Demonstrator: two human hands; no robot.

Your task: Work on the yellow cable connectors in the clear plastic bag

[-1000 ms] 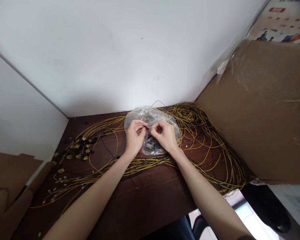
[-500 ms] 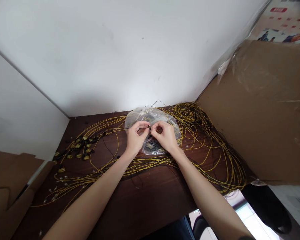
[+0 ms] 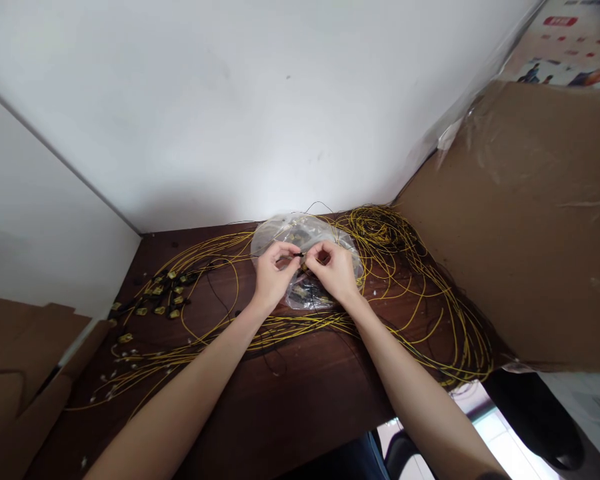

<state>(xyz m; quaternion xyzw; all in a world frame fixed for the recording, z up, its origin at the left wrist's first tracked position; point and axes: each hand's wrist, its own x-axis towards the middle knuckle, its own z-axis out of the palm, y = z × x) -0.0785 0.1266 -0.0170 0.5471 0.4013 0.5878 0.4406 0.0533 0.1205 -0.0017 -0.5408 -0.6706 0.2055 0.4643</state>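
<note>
My left hand (image 3: 273, 277) and my right hand (image 3: 334, 270) meet over a clear plastic bag (image 3: 300, 233) of small parts at the back of a dark wooden table (image 3: 300, 393). Both hands pinch a small black connector (image 3: 300, 255) between their fingertips, thumbs and forefingers closed on it. A thin wire runs from it. Yellow wires (image 3: 420, 313) loop all around the hands.
A cluster of yellow-and-black connectors (image 3: 163, 297) lies left of the hands. A dense wire coil (image 3: 380, 230) sits at the back right. A large cardboard sheet (image 3: 520, 227) leans on the right, more cardboard (image 3: 15, 380) at the left. White walls close the corner.
The hands have barely shifted; the fingertips have closed in a little tighter on the small black connector between them.
</note>
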